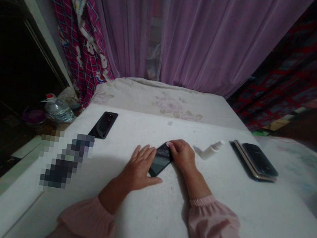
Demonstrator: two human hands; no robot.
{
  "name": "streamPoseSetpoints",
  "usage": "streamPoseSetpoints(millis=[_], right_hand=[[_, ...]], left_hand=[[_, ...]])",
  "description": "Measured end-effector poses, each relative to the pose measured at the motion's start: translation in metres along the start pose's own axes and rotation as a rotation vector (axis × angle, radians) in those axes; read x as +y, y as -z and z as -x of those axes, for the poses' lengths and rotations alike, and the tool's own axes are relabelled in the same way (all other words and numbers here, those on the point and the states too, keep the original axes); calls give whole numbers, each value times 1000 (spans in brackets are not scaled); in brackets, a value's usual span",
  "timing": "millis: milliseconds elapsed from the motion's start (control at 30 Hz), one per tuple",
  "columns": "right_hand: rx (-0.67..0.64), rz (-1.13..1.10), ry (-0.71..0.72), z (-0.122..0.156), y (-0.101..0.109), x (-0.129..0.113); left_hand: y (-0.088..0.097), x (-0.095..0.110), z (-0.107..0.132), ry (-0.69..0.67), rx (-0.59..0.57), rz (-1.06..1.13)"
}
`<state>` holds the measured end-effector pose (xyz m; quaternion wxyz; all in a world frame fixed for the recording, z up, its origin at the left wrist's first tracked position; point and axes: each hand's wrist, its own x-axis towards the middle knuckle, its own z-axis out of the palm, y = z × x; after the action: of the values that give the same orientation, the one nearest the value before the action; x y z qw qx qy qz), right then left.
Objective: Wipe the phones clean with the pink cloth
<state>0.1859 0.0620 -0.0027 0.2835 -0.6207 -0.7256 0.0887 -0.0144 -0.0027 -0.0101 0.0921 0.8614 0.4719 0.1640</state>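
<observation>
A dark smartphone (162,160) lies at a slant on the white-covered table, its glossy face up. My left hand (139,168) rests along the phone's left edge, fingers stretched out and the thumb spread near its bottom corner. At the far end of the phone, my right hand (182,154) pinches a small whitish pad (169,144) against the surface. The pad is mostly under my fingers, so its exact kind is hard to make out. A white spray bottle (212,150) stands to the right of my right hand.
Another dark phone (104,125) lies at the left, beside a pixelated patch. Several stacked phones (255,161) lie at the right. A small pale square (170,123) sits toward the back. Purple curtains (206,38) hang behind the table; a plastic bottle (58,109) stands off its left side.
</observation>
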Motion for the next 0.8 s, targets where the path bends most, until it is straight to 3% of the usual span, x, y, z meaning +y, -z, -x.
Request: streamPoseSetpoints(millis=[233,567,800], right_hand=[[-39,-101,270,1,-4,-7],[-14,3,19,-1,-3,-4],[-53,-29,71,-1,-2,-4]], left_hand=[[-11,0,-4,63,52,-8],[4,-1,1,-71,14,96],[9,14,-5,4,0,61]])
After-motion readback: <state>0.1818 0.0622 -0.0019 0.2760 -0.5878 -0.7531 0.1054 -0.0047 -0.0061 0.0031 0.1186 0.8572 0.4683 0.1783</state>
